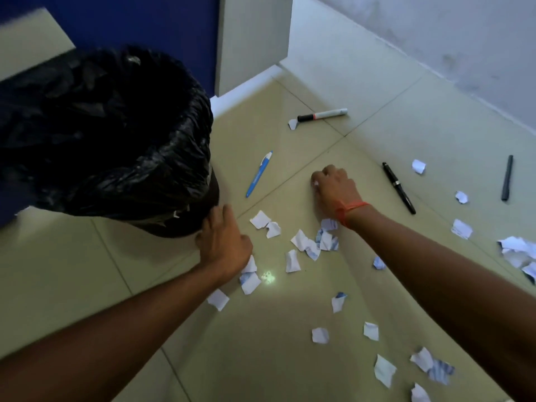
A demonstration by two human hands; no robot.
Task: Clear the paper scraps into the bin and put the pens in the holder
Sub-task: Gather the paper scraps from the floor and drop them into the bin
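The right hand (pixel 336 187) curls over a white bit, mostly hidden. The bin (pixel 110 134), upper left, is blurred and cut off. Scraps (pixel 519 253) run off the right edge.

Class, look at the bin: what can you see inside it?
Inside the bin only its black liner bag shows. The interior is dark, so any paper scraps in there cannot be seen.
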